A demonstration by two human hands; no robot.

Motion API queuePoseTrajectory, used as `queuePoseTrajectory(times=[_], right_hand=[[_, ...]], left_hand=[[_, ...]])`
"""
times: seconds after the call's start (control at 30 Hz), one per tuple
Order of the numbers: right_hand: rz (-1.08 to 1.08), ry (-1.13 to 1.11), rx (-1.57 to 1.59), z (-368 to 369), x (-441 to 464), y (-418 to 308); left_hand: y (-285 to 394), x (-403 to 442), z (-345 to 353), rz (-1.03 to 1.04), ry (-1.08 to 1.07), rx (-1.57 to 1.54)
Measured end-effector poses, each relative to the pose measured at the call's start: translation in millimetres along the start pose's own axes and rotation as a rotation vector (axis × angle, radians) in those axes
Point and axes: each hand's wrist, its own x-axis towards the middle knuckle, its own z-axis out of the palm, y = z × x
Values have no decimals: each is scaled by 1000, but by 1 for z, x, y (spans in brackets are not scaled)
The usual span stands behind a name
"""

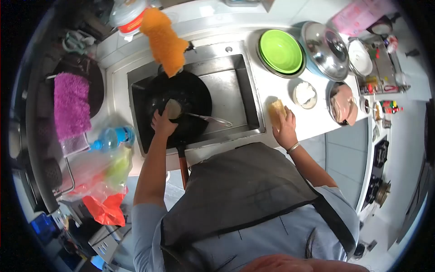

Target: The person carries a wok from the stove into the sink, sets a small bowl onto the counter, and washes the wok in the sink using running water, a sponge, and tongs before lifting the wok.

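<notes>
In the head view my left hand (164, 124) reaches into a black wok (197, 93) standing in the steel sink (229, 88). Its fingers grip the edge of a small, pale, round dish (173, 109); its exact kind is unclear. Beside that hand, a utensil with a metal handle (213, 119) leans out over the wok's rim. On the counter right of the sink, my right hand (285, 127) has its fingers closed on a yellowish sponge (275, 110). The wok's wooden handle (182, 170) points toward my apron.
An orange cloth (163, 41) hangs over the faucet. Right of the sink are green bowls (281, 52), a lidded pot (324, 47), a small bowl with white contents (304, 94) and a dish of raw meat (343, 104). A plastic bottle (111, 138) lies at left.
</notes>
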Motion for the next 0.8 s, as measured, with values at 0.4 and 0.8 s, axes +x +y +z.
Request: queuePoseTrajectory(times=[0.4, 0.8], right_hand=[[60, 27, 259, -11, 41, -11], [264, -808, 1594, 21, 112, -164]], left_hand=[[-8, 9, -29, -20, -181, -177], [-22, -67, -109, 133, 67, -113]])
